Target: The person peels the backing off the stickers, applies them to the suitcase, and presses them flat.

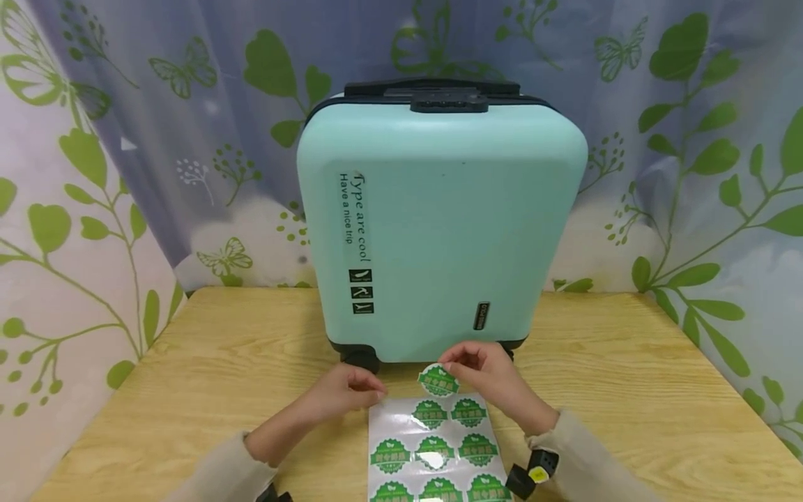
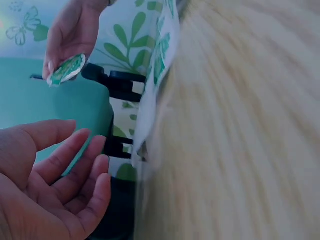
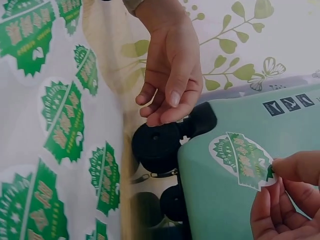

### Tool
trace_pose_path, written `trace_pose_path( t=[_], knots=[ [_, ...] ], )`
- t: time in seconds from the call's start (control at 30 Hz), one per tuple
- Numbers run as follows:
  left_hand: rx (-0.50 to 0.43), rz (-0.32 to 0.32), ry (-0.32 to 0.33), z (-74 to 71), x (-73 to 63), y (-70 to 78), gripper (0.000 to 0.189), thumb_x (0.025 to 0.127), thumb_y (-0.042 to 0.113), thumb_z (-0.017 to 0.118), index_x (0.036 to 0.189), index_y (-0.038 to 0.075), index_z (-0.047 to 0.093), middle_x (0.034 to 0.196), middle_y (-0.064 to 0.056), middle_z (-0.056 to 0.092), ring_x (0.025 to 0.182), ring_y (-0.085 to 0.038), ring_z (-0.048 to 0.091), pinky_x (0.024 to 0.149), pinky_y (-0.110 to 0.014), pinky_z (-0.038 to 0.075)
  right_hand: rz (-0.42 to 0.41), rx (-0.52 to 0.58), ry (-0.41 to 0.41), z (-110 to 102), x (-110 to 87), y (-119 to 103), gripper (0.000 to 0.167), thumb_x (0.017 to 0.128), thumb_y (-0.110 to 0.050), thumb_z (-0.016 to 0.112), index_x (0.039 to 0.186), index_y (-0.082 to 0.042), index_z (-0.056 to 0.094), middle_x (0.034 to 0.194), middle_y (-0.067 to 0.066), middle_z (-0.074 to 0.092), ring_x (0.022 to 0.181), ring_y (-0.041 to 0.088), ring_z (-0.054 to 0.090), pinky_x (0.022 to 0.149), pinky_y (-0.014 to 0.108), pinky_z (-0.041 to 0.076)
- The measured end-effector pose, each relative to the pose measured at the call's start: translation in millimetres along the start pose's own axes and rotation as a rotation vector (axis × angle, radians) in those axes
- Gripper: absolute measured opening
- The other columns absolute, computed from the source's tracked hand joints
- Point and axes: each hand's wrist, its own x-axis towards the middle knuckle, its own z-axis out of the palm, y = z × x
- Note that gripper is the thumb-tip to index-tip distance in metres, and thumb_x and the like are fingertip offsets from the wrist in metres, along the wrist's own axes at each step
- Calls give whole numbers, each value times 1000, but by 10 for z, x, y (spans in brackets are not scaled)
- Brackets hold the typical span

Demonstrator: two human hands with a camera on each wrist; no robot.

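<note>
Between thumb and fingers, my right hand [image 1: 488,373] pinches a round green-and-white sticker [image 1: 438,381] by its edge. The sticker is held off the sheet, just above its top edge; the right wrist view shows its printed face [image 3: 243,161]. Below it, a white sticker sheet [image 1: 401,406] with several green stickers lies on the table. My left hand [image 1: 343,396] hovers by the sheet's upper left corner with its fingers loosely bent and nothing in them, as the left wrist view of that hand [image 2: 60,185] shows. A mint-green suitcase [image 1: 433,230] stands upright just behind both hands.
The wooden table [image 1: 219,362] spreads out on both sides of the suitcase. Black wheels [image 1: 362,357] sit under the suitcase's lower corners. Behind it hangs a curtain [image 1: 251,139] with green leaves and butterflies.
</note>
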Motion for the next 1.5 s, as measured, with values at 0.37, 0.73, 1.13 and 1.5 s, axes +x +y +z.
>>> trace_pose_path(
  t=[0.37,0.73,1.13,1.5],
  knots=[
    [-30,69,-7,70,46,193,25,90,17,64,104,-3,68,99,-17,68,83,-14,60,70,-26,51,24,-4,3,-97,35,-65,19,91,-19,63,99,-2,68,90,10,65,65,11,52,56,24,44],
    [-83,137,-5,95,57,384,27,91,15,63,107,-6,66,104,-22,66,95,-30,63,76,-23,52,7,-13,18,-115,50,-182,18,91,-20,63,98,-4,68,80,8,62,53,9,40,47,24,38],
    [-91,190,5,27,81,608,28,91,16,62,109,-5,65,100,-13,68,86,-16,63,78,-35,54,-61,-36,36,-121,92,-259,16,92,-16,63,99,-3,68,91,11,67,62,13,49,54,22,42],
    [-98,230,48,-18,98,828,28,92,16,60,111,-4,65,105,-14,67,96,-27,62,79,-33,53,-141,-10,74,-209,103,-458,16,92,-13,61,101,-2,67,97,12,66,76,17,60,68,26,51]
  ],
)
